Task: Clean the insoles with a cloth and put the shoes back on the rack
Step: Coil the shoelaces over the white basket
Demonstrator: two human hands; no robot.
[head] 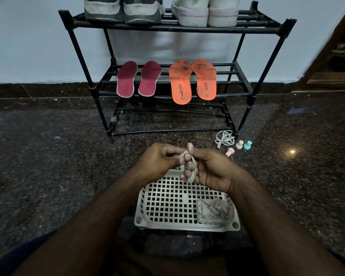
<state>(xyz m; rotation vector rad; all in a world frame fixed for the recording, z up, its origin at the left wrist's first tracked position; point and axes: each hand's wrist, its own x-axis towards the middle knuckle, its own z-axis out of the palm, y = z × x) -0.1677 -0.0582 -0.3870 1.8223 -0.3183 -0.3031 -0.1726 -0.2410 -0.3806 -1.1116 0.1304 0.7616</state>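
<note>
- Head view: my left hand (159, 156) and right hand (209, 168) both pinch a pale band (191, 172) above the white basket (167, 206); it could snap loose.
- Beyond the basket, on the rack's (253, 92) middle shelf, lie maroon insoles (137, 78) and smudged orange insoles (191, 80).
- The grey cloth (213, 212) sits in the basket; I judge wiping hasn't begun.

Both hands meet over a white basket (167, 198) on the floor; left hand (159, 158) & right hand (209, 168) pinch a white band (192, 172) looped round right fingers. Rack (253, 92): pink insoles (127, 78), orange insoles (180, 84) mid shelf; grey shoes (124, 10), white shoes (203, 12) up top.
</note>
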